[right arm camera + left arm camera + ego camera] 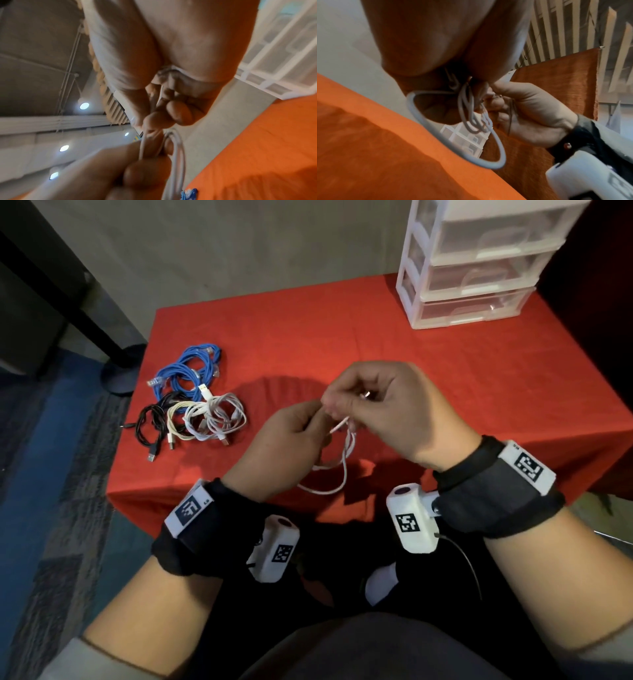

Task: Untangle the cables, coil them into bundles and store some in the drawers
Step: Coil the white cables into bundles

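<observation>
Both hands hold one white cable (pixel 344 460) above the front of the red table. My left hand (pixel 294 429) pinches it with curled fingers, and its loops (pixel 465 108) hang below the palm. My right hand (pixel 373 402) pinches the same cable from the right, fingertips meeting the left hand's. The cable (pixel 178 155) runs down between both hands in the right wrist view. A pile of cables lies at the table's left: a blue coil (pixel 190 371), a black one (pixel 154 422) and white ones (pixel 215 416). The white drawer unit (pixel 476 265) stands at the back right with its drawers pushed in.
The red cloth (pixel 342 344) covers the table, bare between the cable pile and the drawer unit. The table's front edge runs just below my hands. A dark post base (pixel 120 371) stands on the floor to the left.
</observation>
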A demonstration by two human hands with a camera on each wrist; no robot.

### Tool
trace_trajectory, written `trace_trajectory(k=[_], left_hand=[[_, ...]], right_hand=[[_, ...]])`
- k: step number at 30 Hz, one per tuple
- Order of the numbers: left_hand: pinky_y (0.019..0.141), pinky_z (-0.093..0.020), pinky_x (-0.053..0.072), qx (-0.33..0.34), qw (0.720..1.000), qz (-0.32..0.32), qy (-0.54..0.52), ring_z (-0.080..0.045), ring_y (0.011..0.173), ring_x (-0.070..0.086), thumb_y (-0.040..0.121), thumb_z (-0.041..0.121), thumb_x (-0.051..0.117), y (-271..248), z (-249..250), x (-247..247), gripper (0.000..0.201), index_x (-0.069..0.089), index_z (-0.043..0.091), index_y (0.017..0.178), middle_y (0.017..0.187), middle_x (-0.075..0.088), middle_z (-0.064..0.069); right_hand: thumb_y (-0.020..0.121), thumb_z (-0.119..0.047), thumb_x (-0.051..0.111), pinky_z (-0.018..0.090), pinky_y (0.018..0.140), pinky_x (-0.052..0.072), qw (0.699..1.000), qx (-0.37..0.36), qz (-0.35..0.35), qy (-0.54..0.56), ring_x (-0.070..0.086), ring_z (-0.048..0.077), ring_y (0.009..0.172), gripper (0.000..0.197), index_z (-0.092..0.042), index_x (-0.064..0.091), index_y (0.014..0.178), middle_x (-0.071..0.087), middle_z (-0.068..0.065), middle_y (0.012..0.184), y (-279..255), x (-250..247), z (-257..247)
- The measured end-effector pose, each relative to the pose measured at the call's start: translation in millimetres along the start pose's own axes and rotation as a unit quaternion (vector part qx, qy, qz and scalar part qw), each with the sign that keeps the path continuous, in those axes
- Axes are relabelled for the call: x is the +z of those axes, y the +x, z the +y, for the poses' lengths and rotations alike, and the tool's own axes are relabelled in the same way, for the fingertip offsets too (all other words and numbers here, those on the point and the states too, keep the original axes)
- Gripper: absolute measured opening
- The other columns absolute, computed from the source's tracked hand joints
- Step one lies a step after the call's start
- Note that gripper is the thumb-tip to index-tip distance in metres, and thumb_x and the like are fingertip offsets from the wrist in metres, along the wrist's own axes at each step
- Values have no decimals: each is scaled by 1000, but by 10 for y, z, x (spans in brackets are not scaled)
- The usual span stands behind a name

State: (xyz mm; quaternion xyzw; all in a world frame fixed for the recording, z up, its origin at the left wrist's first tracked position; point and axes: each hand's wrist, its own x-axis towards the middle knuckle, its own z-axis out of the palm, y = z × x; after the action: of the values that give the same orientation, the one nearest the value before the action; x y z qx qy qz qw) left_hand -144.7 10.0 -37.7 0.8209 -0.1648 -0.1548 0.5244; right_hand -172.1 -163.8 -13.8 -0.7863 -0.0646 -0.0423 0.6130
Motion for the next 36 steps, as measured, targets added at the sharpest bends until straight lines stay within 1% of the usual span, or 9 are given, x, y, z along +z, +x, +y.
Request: trace_trajectory(k=[6,12,18,20,23,26,30,34,36], left_hand=[[49,-16,35,-53,991,-64,-109,-6,50,31,110,29,40,-110,-39,-65,38,62,15,83,59,36,11],[52,-21,32,-47,983,-91,-155,-10,55,26,110,27,40,-170,56,-93,44,64,24,73,63,34,6],[53,-30,21,-33,983,21,-179,-9,51,21,111,24,38,-132,65,-129,38,60,18,80,59,27,6],[59,-43,18,-21,984,45,-171,-8,50,21,111,23,36,-119,95,-78,35,57,13,85,57,27,8],[58,-42,20,2,983,53,-173,-6,49,23,111,22,35,-118,157,23,34,56,12,86,56,29,11],[56,-35,25,25,988,64,-142,-5,49,29,110,30,39,-97,137,98,32,59,18,87,56,36,16],[51,-26,33,60,990,91,-90,-6,49,36,106,37,43,-78,100,108,33,60,33,78,57,41,14],[55,-36,47,103,985,138,5,-9,55,47,109,28,46,-95,87,84,27,62,22,88,60,50,10],[54,-31,48,108,985,137,-1,-6,54,47,108,26,48,-107,89,96,24,63,25,88,59,51,11]], right_hand=[[94,-4,68,23,52,51,977,69,60,195,68,20,60,6,-6,63,90,65,11,72,133,-343,11],[95,-6,66,19,61,53,951,103,142,253,69,14,65,4,-9,64,94,67,3,74,174,-663,156],[88,-4,75,34,68,58,998,49,34,34,64,22,67,10,-6,76,98,68,23,76,-52,-495,310],[87,-10,79,39,66,53,997,42,22,-66,63,21,67,9,-17,80,93,73,13,76,-80,-358,390],[89,-7,73,27,63,48,991,31,11,-133,63,4,63,13,-19,78,88,74,-5,71,-120,-112,436],[96,-2,61,30,67,51,997,55,40,-21,63,10,69,14,-6,75,93,75,9,79,-132,62,399],[97,-28,65,37,74,50,968,144,37,202,61,27,80,26,-3,73,98,67,16,87,-190,147,277],[78,-42,81,37,78,48,943,198,-20,268,64,29,94,54,0,70,109,68,15,102,-237,61,206],[82,-28,81,36,78,51,945,209,-21,251,68,22,92,40,-3,71,110,70,10,99,-239,52,191]])
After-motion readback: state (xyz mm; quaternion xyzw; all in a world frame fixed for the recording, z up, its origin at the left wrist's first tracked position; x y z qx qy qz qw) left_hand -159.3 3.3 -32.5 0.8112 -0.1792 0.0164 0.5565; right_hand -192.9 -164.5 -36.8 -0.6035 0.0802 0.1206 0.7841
